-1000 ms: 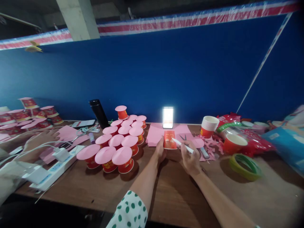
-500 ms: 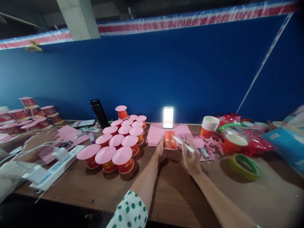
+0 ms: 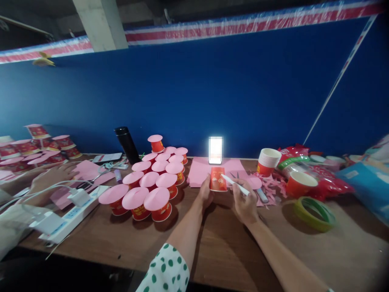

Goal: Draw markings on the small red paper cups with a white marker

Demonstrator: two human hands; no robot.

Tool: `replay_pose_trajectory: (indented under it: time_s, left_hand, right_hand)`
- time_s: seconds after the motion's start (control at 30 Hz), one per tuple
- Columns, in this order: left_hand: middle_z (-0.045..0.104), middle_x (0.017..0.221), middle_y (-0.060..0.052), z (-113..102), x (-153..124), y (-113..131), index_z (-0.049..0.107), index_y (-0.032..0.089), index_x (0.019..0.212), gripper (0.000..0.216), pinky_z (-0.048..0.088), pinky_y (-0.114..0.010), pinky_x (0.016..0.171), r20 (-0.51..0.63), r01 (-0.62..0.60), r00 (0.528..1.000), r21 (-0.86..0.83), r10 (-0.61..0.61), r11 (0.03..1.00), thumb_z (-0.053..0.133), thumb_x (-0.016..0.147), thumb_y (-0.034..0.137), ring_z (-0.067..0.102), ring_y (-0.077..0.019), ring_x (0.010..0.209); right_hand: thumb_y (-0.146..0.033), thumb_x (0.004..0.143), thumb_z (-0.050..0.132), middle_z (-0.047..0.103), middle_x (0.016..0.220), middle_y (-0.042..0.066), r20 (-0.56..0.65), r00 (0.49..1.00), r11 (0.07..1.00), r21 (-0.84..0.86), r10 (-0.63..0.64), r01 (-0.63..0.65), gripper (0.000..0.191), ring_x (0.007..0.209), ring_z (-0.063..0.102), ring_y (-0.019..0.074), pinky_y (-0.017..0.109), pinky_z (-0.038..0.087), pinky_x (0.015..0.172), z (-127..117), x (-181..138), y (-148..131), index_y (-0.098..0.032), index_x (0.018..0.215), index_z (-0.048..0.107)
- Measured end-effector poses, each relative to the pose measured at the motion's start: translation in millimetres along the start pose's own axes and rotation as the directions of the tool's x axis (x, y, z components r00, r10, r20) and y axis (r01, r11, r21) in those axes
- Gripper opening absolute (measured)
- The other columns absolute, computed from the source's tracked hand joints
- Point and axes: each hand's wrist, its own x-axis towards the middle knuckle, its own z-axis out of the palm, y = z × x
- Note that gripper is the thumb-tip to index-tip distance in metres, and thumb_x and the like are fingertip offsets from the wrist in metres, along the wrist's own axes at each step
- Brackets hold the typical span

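Observation:
My left hand (image 3: pixel 206 192) grips a red paper cup (image 3: pixel 217 179) by its left side, with the rim toward me. Between the fingers of my right hand (image 3: pixel 245 204) is a white pen (image 3: pixel 236 184), its tip at the right side of the cup. Whether the tip touches the cup I cannot tell. Behind the cup lie pink paper sheets (image 3: pixel 199 172), and a lit phone (image 3: pixel 215 150) stands upright on them. Scissors (image 3: pixel 235 175) partly show beyond the pen. A pink paper disc (image 3: pixel 253 182) and a glue stick (image 3: pixel 261 196) lie just right of my right hand.
To my left stand several upside-down red cups topped with pink discs (image 3: pixel 156 198), near a black bottle (image 3: pixel 127 144). A power strip (image 3: pixel 74 215) and a co-worker's hands (image 3: pixel 50 178) are farther left. Stacked cups (image 3: pixel 268 161), paper scraps (image 3: pixel 270 188) and green tape (image 3: pixel 315 214) lie right.
The cup has turned slightly in my left hand, so its printed pattern sits differently. Both hands and the pen stay almost where they were.

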Motion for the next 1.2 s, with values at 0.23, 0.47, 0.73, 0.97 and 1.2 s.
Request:
replay_pose_trajectory:
  time_s: [0.23,0.47,0.73,0.97,1.2]
  left_hand:
    - [0.070,0.093,-0.013,-1.8,1.5,0.0,0.064,0.008,0.097,0.039,0.047,-0.037,0.090,0.001,0.017,1.000,0.000,-0.017,1.000,0.041,0.091,0.040,0.064,-0.0237,0.096]
    - [0.070,0.091,-0.012,-1.0,-0.8,1.3,0.063,0.009,0.099,0.041,0.047,-0.036,0.089,0.001,0.026,1.000,0.008,-0.026,1.000,0.037,0.092,0.041,0.064,-0.0228,0.095]
    - [0.070,0.090,-0.012,-1.3,0.2,1.0,0.064,0.009,0.097,0.039,0.049,-0.035,0.087,-0.018,0.007,1.000,0.008,-0.007,1.000,0.039,0.092,0.039,0.065,-0.0222,0.093]
    - [0.070,0.088,-0.011,0.6,-2.2,2.3,0.064,0.010,0.094,0.037,0.051,-0.034,0.082,-0.051,0.020,0.999,0.007,-0.019,1.000,0.042,0.090,0.040,0.066,-0.0218,0.089]
    - [0.070,0.092,-0.012,-1.5,-1.4,2.1,0.064,0.009,0.097,0.038,0.051,-0.033,0.081,-0.030,0.031,0.999,-0.003,-0.031,1.000,0.046,0.089,0.042,0.066,-0.0217,0.089]
  right_hand:
    - [-0.034,0.090,0.048,0.069,0.080,0.007,-0.002,1.000,0.999,-0.028,-0.020,0.020,0.022,0.068,0.066,0.0172,0.027,0.055,0.063,-0.8,-0.1,0.9,-0.017,0.096,0.061]
    - [-0.036,0.090,0.049,0.070,0.083,0.007,-0.015,1.000,0.996,-0.085,0.012,-0.013,0.024,0.070,0.067,0.0173,0.026,0.054,0.062,-1.3,-1.4,5.9,-0.017,0.097,0.061]
    - [-0.038,0.090,0.048,0.070,0.083,0.007,-0.011,1.000,0.997,-0.072,0.027,-0.028,0.025,0.071,0.067,0.0176,0.027,0.055,0.065,-1.5,-0.8,5.1,-0.017,0.097,0.061]
    - [-0.040,0.090,0.047,0.070,0.083,0.008,-0.016,0.999,0.999,-0.027,0.046,-0.046,0.028,0.071,0.068,0.0183,0.028,0.056,0.064,-1.2,-0.1,6.2,-0.017,0.097,0.061]
    - [-0.040,0.090,0.047,0.069,0.084,0.009,-0.013,0.998,0.998,0.002,0.064,-0.064,0.029,0.073,0.067,0.0189,0.029,0.056,0.065,-0.9,-0.3,6.6,-0.016,0.098,0.060]
